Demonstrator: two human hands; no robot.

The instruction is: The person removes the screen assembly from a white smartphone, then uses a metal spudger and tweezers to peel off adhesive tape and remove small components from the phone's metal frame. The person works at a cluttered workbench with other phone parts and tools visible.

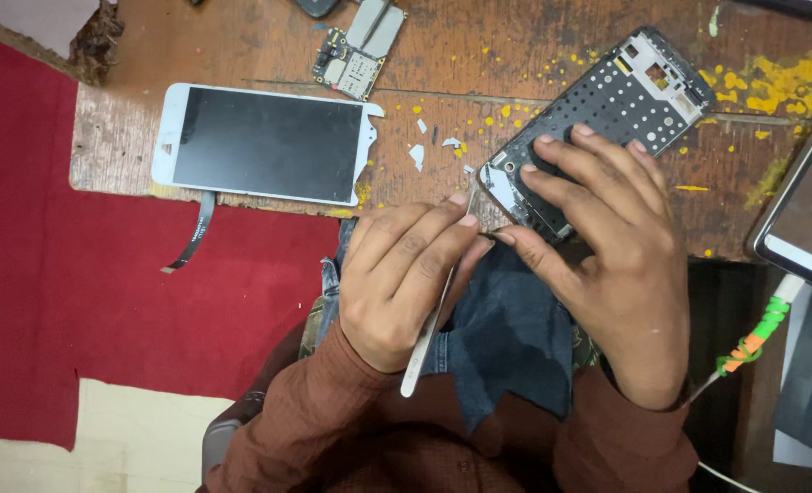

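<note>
My left hand (401, 278) was clenched around metal tweezers (429, 333), their tips aimed up at the lower corner of the phone frame (639, 87). My right hand (607, 242) lay flat and spread on that frame, fingers (566, 155) pressing its dark lower half, gripping nothing.

The frame was a stripped phone chassis: a dark plate dotted with small holes, a pale rim, and cut-outs at its far end. Its glass near the lower corner looked cracked.

It sat on the worn wooden surface (479, 46), its lower end at the near edge, over my lap and a dark cloth (511, 338). Its long axis ran diagonally, from the near corner by my hands up and away to the right.

Left of the hands, white chips (417, 155) lay scattered, and beyond them a white phone (264, 141) lay screen up along the near edge, its ribbon cable (191, 233) hanging over red cloth (105, 301). A circuit board (351, 64) lay farther back. Bare wood showed between phone and frame. To the right, another device (803, 210) crowded the edge, with a cable (753, 342) below it.
</note>
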